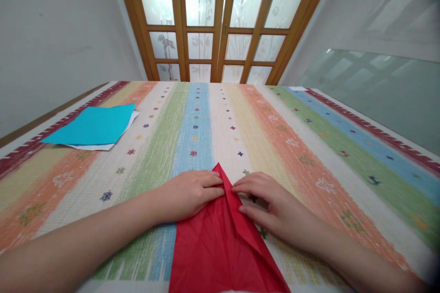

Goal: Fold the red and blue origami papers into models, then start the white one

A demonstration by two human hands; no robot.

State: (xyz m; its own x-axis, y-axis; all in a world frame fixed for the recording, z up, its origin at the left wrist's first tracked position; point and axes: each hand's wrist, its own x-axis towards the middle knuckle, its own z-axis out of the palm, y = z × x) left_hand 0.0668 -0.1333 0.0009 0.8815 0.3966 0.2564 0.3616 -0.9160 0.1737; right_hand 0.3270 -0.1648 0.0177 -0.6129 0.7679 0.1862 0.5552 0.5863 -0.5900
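A red sheet of paper (pixel 216 247), folded to a point at its far end, lies on the striped tablecloth (pixel 309 146) near the front edge. My left hand (pixel 189 192) lies flat on its left fold, fingertips pressing near the tip. My right hand (pixel 271 206) rests on the right fold, fingers touching the paper's edge close to the left fingertips. Neither hand lifts the paper off the table.
A turquoise sheet (pixel 92 124) lies on white paper at the far left of the table. A small white slip (pixel 297 88) sits at the far right edge. Wooden glazed doors (pixel 223 23) stand behind the table, with a glass panel (pixel 378 87) to the right.
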